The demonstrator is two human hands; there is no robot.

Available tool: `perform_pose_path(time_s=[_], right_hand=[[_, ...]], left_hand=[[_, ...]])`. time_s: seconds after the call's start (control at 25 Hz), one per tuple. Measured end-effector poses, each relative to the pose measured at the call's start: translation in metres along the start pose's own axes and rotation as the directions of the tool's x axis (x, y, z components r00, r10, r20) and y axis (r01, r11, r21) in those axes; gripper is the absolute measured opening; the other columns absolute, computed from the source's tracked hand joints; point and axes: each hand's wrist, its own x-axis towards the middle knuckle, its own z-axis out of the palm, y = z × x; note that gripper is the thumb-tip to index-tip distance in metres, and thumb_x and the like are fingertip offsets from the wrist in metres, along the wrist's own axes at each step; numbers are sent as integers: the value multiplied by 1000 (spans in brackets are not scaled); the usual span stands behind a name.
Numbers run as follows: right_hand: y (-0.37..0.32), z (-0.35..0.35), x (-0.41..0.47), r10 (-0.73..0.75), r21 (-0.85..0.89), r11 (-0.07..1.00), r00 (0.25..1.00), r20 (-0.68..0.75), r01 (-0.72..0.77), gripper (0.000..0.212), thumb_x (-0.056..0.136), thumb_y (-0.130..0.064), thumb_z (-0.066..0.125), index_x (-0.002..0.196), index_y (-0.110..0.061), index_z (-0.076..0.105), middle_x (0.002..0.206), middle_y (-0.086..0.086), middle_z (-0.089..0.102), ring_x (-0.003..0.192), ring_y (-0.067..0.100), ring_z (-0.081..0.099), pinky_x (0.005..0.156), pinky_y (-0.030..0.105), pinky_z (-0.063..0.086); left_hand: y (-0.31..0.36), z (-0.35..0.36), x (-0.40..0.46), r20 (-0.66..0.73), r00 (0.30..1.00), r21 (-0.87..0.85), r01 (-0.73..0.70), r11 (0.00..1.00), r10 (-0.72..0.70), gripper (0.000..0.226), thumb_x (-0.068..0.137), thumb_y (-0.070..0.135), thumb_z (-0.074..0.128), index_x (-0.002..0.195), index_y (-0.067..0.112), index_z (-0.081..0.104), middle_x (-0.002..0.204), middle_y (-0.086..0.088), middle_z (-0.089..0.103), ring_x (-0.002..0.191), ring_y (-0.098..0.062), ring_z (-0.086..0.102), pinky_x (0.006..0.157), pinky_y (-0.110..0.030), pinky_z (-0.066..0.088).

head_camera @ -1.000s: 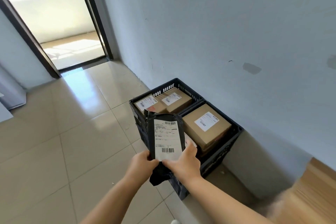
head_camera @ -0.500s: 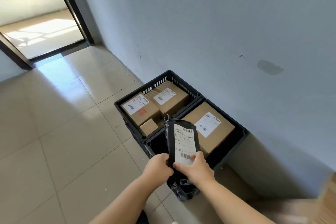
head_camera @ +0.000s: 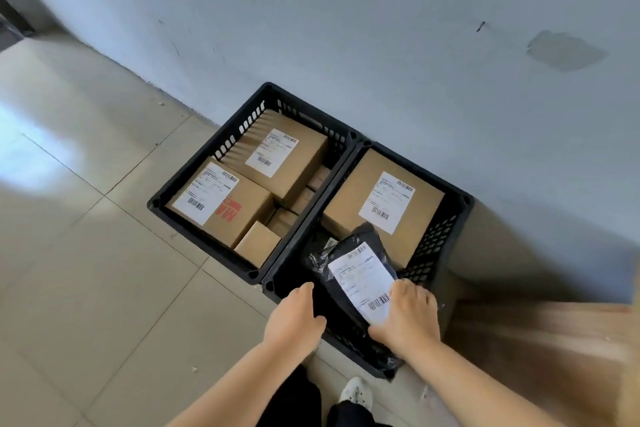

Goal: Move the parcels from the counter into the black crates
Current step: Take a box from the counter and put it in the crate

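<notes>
Two black crates stand side by side on the floor against the wall. The left crate (head_camera: 207, 146) holds several labelled cardboard boxes (head_camera: 277, 163). In the right crate (head_camera: 437, 243) lies a large cardboard box (head_camera: 348, 206) with a white label. A black plastic parcel bag (head_camera: 360, 276) with a white label lies tilted in that crate's near part, its far end against the box. My right hand (head_camera: 405, 317) grips the bag's near end. My left hand (head_camera: 294, 315) hovers at the crate's near left rim, fingers relaxed, holding nothing.
A pale blue wall (head_camera: 381, 45) runs right behind the crates. Tiled floor (head_camera: 86, 270) spreads out to the left. A blurred wooden counter edge (head_camera: 554, 357) shows at the lower right. My white shoe (head_camera: 356, 392) is just below the right crate.
I have moved closer and look down more. The bag went from upright in both hands down into the right crate. My left hand has let go of it.
</notes>
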Motion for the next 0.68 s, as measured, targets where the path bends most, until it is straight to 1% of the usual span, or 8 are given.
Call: perform_pose_path(time_s=[0.16, 0.24, 0.32, 0.36, 0.48, 0.56, 0.64, 0.68], right_hand=[[-14, 38, 28, -135, -125, 983, 991, 8, 135, 75, 67, -46, 68, 128, -11, 42, 144, 11, 36, 133, 27, 34, 119, 42, 11], [-22, 59, 47, -180, -157, 971, 984, 11, 179, 79, 46, -47, 82, 111, -9, 56, 131, 18, 52, 118, 32, 50, 115, 45, 16], [-28, 75, 71, -207, -143, 969, 978, -14, 203, 80, 24, -42, 87, 92, -8, 62, 114, 21, 61, 101, 34, 59, 109, 47, 21], [-30, 78, 83, -209, -155, 966, 978, -15, 205, 79, 27, -40, 88, 93, -6, 62, 118, 23, 60, 105, 36, 58, 110, 48, 20], [-32, 88, 111, -252, -246, 941, 967, -44, 234, 65, 62, -37, 78, 115, -8, 55, 148, 24, 36, 133, 37, 39, 118, 50, 14], [-33, 101, 123, -234, -224, 951, 969, -77, 212, 65, 52, -36, 85, 104, -9, 58, 141, 24, 45, 127, 37, 47, 113, 52, 27], [-34, 118, 128, -248, -166, 960, 962, -119, 227, 71, 39, -32, 91, 94, -9, 53, 131, 25, 55, 116, 39, 56, 105, 52, 37], [-34, 124, 131, -253, -149, 962, 955, -157, 231, 73, 39, -30, 91, 94, -9, 48, 129, 25, 56, 114, 39, 57, 104, 53, 38]], left_hand=[[-22, 1, 43, 14, 994, 226, -105, 968, 104, 62, 91, 13, 48, 148, 19, 23, 140, 3, 39, 126, -17, 40, 89, -27, 44], [-29, 7, 68, 31, 984, 304, -179, 936, 178, 65, 92, 10, 48, 149, 18, 19, 150, 2, 28, 136, -18, 30, 101, -27, 39], [-34, 15, 91, 46, 964, 412, -258, 874, 263, 70, 92, 8, 47, 152, 15, 12, 158, -1, 13, 145, -20, 13, 112, -28, 26], [-35, 17, 101, 58, 948, 467, -301, 831, 312, 71, 93, 9, 46, 152, 14, 7, 160, -3, 5, 147, -21, 5, 116, -28, 17], [-35, 21, 134, 117, 908, 598, -388, 701, 402, 79, 94, 11, 49, 152, 9, -6, 160, -8, -14, 147, -23, -13, 115, -30, -8], [-36, 24, 156, 137, 896, 652, -402, 642, 422, 82, 95, 13, 47, 151, 8, -13, 158, -10, -20, 146, -24, -19, 112, -31, -15], [-37, 29, 173, 147, 894, 685, -401, 609, 423, 84, 95, 13, 45, 149, 10, -19, 157, -10, -25, 145, -24, -22, 115, -34, -14], [-36, 31, 179, 157, 892, 705, -402, 584, 425, 85, 95, 11, 44, 148, 11, -21, 156, -11, -27, 144, -26, -23, 116, -36, -12]])
